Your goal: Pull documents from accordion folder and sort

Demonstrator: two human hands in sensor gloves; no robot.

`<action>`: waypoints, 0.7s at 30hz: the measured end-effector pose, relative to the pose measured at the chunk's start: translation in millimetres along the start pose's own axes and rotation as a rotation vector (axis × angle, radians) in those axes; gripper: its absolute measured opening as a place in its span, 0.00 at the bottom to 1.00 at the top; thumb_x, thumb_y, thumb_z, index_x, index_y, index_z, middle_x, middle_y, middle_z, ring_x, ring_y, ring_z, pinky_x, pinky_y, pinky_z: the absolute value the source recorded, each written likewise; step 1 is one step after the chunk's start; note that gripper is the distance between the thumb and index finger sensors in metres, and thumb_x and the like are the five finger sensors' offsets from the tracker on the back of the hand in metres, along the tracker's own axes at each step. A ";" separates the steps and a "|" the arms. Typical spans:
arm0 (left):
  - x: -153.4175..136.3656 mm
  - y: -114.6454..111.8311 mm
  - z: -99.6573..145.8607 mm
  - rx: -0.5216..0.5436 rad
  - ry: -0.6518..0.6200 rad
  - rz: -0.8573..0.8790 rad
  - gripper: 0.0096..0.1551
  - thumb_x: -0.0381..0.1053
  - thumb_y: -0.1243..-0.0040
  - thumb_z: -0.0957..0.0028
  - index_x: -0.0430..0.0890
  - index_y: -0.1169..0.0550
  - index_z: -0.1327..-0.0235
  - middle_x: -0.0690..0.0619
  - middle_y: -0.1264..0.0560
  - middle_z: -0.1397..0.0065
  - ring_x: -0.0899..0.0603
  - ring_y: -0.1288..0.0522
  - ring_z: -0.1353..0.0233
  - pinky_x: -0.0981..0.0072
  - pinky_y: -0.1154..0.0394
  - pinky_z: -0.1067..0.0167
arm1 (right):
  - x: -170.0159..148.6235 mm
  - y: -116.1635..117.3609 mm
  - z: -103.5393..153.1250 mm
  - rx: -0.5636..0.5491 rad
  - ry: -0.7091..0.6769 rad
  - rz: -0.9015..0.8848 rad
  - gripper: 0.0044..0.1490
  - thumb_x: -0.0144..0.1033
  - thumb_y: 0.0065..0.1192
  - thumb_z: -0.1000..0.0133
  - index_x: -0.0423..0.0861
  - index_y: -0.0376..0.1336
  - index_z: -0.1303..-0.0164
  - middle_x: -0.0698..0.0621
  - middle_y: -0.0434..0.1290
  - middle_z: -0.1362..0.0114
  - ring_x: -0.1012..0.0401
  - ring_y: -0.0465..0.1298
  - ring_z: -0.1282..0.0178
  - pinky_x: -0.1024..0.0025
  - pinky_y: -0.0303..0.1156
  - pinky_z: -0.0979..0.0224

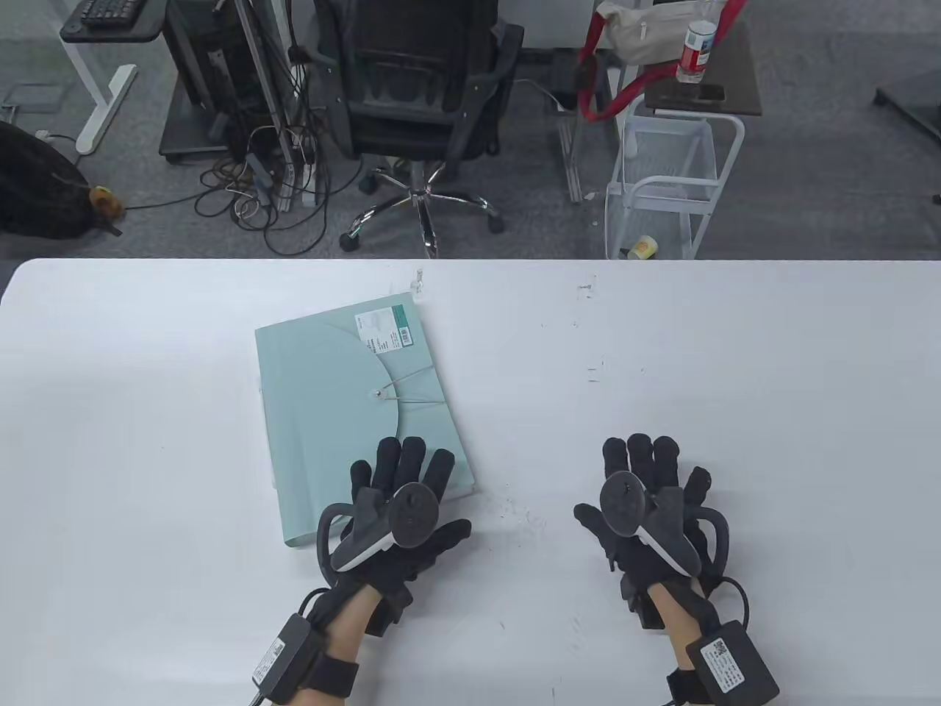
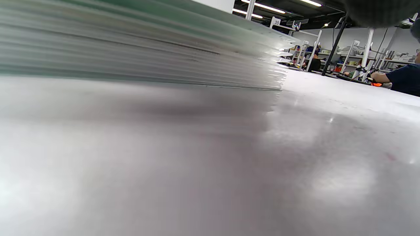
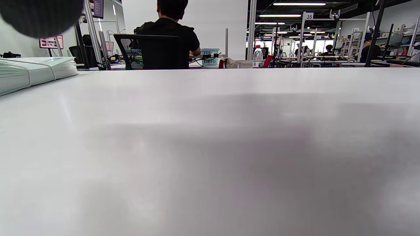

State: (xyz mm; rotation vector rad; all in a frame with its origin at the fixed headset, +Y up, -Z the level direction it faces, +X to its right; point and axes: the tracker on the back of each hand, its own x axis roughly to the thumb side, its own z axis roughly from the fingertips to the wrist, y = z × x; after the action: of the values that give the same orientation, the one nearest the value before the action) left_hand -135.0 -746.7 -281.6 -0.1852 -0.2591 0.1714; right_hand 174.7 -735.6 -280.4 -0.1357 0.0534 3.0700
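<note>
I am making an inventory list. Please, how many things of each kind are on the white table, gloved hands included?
Accordion folder: 1
Gloved hands: 2, the left hand and the right hand
Total: 3

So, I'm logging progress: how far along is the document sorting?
Nothing looks done yet. The accordion folder lies closed, its elastic cord still looped on the flap button, and no documents are out. The left hand rests on its near corner; the right hand lies flat on the table. Opening, pulling and sorting all remain.
</note>
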 end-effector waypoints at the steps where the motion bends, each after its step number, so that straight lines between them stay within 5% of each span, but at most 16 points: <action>1: -0.2 -0.2 -0.3 -0.002 0.002 0.002 0.54 0.79 0.53 0.55 0.65 0.57 0.19 0.51 0.66 0.14 0.37 0.69 0.16 0.33 0.68 0.27 | -0.6 0.1 -0.4 0.002 0.002 -0.002 0.60 0.72 0.53 0.58 0.58 0.35 0.23 0.50 0.35 0.18 0.45 0.34 0.16 0.26 0.36 0.26; 21: -25.7 10.5 -0.6 0.031 0.119 0.099 0.50 0.77 0.56 0.52 0.62 0.55 0.18 0.49 0.63 0.14 0.36 0.64 0.15 0.33 0.65 0.26 | -5.4 3.8 -2.9 0.026 0.027 0.000 0.60 0.71 0.53 0.57 0.57 0.33 0.23 0.49 0.36 0.18 0.44 0.36 0.16 0.26 0.38 0.26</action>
State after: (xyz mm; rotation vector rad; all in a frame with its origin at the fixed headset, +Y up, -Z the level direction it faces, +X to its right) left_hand -160.8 -741.6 -290.4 -0.1765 -0.1283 0.2616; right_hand 180.0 -739.8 -282.7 -0.1756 0.0950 3.0659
